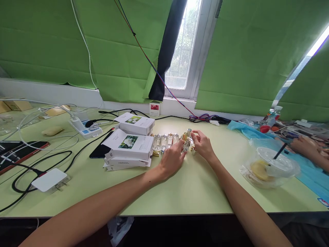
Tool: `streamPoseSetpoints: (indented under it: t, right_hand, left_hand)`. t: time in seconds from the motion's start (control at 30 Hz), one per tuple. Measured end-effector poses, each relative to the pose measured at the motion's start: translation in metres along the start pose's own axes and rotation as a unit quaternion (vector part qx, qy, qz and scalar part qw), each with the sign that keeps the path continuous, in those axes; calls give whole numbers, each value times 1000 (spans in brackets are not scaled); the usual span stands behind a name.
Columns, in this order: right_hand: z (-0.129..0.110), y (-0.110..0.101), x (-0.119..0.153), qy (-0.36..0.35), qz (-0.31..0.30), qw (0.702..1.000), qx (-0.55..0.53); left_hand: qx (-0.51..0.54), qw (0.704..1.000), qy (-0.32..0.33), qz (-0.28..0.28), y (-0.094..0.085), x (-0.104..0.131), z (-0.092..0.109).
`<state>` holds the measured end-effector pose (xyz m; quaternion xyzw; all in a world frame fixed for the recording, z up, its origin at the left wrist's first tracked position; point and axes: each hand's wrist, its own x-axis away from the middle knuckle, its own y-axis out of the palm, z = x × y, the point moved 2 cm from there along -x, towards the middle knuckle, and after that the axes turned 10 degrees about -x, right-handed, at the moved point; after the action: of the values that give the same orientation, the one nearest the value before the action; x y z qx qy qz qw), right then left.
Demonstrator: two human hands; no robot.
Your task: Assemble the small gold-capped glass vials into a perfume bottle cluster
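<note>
Several small clear glass bottles (164, 141) with shiny tops stand in a row on the table, to the left of my hands. My left hand (172, 160) is closed around a small glass bottle (184, 145) at the row's right end, and the fingers hide part of it. A gold cap (184, 136) shows above that hand. My right hand (203, 145) is closed in a pinch at a small glass bottle with a silvery top (189, 132). Some gold caps (156, 153) lie by the row and under my right fingers.
Stacked white boxes with flower pictures (132, 145) stand left of the bottles, over a dark tablet (100, 147). Further left are a power strip (84, 128), cables and a white charger (51, 180). A bagged drink cup (272, 161) and another person's hand (305, 147) are right.
</note>
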<state>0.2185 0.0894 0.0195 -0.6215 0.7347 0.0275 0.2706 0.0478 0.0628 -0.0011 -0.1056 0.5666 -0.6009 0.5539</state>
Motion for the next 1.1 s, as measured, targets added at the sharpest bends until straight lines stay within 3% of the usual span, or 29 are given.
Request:
streamPoseSetpoints:
  t: [0.33,0.7,0.83,1.1]
  right_hand:
    - [1,3,0,-10,7,1000,18]
    - [-1,3,2,-47,-60,992,103]
    - [2,3,3,-51,-78,990,107]
    - [13,7,3,-56,-36,989,133]
  left_hand:
    - [-41,998,42,-29,4,-1,-3]
    - [-79,996,30,-12,-2,6,10]
    - [-81,994,64,-29,-3,9,13]
    - [-98,988,110,-42,1,10,14]
